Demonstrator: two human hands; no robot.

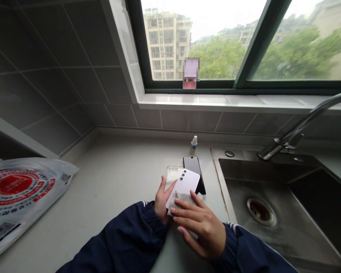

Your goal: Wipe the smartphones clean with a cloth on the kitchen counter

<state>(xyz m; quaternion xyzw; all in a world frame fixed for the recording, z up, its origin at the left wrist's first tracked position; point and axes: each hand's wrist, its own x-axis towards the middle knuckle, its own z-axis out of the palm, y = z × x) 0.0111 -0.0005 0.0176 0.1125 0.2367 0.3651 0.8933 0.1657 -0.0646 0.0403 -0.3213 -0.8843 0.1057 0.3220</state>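
At far left, one white plastic bag (19, 201) with red circular print lies on the pale countertop (108, 182). Next, the left hand (161, 201) grips one lilac smartphone (184, 185) with three rear lenses, tilted above the counter: the thumb lies on its back, and the other fingers curl behind it, partly hidden. The right hand (200, 231), fingers slightly spread, presses one grey cloth (182, 199) against the phone's lower end. Behind them lie one clear phone case (173, 173) and one black smartphone (193, 170), side by side and touching or nearly so. One small spray bottle (193, 146) stands beyond. At right are one steel sink (221, 178), with one drain (260, 210), and one arched faucet (301, 129).
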